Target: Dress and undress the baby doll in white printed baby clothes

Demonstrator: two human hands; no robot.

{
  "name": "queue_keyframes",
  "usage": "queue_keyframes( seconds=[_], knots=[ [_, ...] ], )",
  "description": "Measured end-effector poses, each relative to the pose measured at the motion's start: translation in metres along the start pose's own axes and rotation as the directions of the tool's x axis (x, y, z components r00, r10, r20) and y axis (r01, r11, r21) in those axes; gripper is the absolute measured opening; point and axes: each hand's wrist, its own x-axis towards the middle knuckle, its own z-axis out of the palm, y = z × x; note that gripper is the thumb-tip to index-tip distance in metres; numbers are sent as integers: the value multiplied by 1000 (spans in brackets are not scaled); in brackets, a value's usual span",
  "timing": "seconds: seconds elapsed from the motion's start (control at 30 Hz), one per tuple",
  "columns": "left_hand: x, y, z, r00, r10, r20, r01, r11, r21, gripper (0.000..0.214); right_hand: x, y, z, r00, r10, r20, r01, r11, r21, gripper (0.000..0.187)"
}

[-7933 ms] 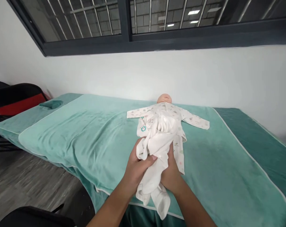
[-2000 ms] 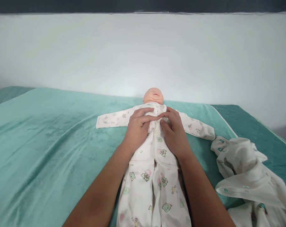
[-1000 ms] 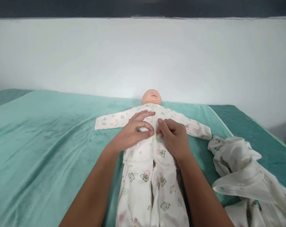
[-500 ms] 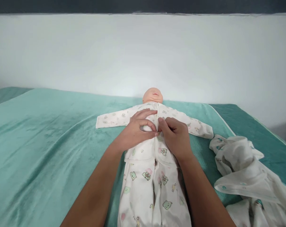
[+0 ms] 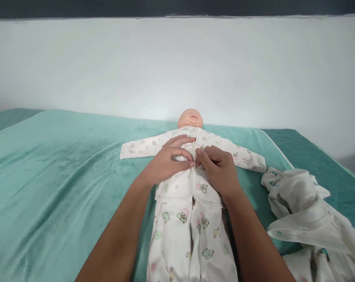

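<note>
A baby doll (image 5: 190, 117) lies on its back on a teal blanket (image 5: 62, 164), head toward the wall. It wears a white romper (image 5: 191, 219) printed with small bears, sleeves spread to both sides. My left hand (image 5: 168, 162) and my right hand (image 5: 217, 168) meet at the middle of the doll's chest. Each hand pinches an edge of the romper's front opening between thumb and fingers. What sits between the fingertips is too small to make out.
A second white garment (image 5: 306, 219) lies crumpled on the blanket at the right, near the darker teal strip (image 5: 321, 168). A white wall rises just behind the doll's head, with a dark window frame along the top.
Over the last two seconds my hands have slid a little down the doll's chest, still pinching the front opening. Eight seconds ago they held the crumpled garment that lies at the right.
</note>
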Motion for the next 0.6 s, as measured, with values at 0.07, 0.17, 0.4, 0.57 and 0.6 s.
queue_keyframes(
  seconds=[0.07,0.17,0.4,0.57,0.6],
  knots=[
    [0,-1,-1,1000,13,-1,-13,1000,-4,13,0,-1,0,1000,15,7,-15,1000,14,43],
    [0,-2,0,999,37,-29,-37,999,-1,16,1,-3,0,995,85,-48,-83,996,32,48],
    [1,4,10,1000,17,-20,-12,968,250,18,2,-5,-1,983,184,16,-185,982,44,20],
    [1,6,19,997,19,-81,10,940,341,12,2,-8,-3,978,192,85,-192,981,-7,25],
    [1,6,20,995,30,-97,5,938,345,13,2,-8,-3,976,198,93,-201,979,32,25]
  ],
)
